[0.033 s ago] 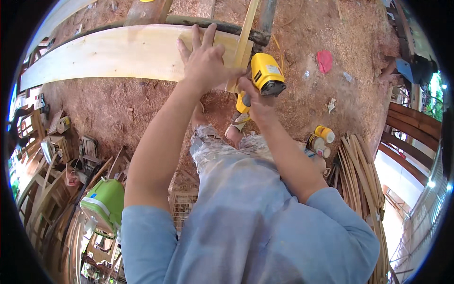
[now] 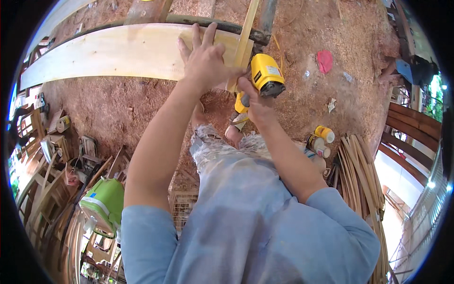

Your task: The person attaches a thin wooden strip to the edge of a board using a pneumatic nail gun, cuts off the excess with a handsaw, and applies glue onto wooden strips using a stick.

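A wide pale board (image 2: 109,51) stretches from the far left to the top middle, with a narrow wooden strip (image 2: 243,40) crossing its right end. My left hand (image 2: 204,66) lies on the board beside the strip, fingers spread. In my right hand (image 2: 254,97) is a yellow-and-black power tool (image 2: 267,71), shaped like a nail gun. Its body is against or very near the strip and board end; the exact contact is hidden. My right fingers wrap its grip, and a lower yellow part shows below them.
A dark pole (image 2: 208,22) runs behind the board, and a yellow cord or hose (image 2: 279,49) passes beyond the tool. Containers (image 2: 324,134) stand at right near stacked wood strips (image 2: 362,182). A red scrap (image 2: 324,61) lies on the sawdust. A green container (image 2: 105,201) sits lower left.
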Motion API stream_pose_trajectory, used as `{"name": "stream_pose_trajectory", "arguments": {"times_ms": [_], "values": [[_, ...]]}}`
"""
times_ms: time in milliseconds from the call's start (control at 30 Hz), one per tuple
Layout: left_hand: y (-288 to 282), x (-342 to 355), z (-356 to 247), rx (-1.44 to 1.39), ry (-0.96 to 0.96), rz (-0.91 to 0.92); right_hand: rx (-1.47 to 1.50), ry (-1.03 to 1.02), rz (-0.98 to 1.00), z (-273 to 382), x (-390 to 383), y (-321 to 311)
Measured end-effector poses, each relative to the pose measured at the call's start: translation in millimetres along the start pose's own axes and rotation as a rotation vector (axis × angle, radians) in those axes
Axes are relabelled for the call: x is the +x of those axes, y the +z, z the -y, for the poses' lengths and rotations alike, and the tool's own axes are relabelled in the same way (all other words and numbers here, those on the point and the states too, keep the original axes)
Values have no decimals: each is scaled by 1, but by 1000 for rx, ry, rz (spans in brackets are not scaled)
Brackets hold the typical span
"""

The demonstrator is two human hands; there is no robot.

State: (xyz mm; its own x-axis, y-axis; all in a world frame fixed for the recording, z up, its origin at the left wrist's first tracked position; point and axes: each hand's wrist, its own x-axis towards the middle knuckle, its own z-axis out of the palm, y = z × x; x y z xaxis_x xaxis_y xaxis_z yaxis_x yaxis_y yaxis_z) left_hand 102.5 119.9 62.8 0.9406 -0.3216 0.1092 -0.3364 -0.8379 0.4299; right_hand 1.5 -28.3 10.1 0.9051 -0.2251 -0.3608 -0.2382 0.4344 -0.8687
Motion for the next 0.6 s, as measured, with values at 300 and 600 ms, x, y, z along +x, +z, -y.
{"name": "stream_pose_trajectory", "arguments": {"times_ms": [300,600], "values": [[3,-1,10,-2,32,-24,37,134,111,7,-3,11],[-3,2,6,45,37,40,-106,178,115,23,-7,21]]}}
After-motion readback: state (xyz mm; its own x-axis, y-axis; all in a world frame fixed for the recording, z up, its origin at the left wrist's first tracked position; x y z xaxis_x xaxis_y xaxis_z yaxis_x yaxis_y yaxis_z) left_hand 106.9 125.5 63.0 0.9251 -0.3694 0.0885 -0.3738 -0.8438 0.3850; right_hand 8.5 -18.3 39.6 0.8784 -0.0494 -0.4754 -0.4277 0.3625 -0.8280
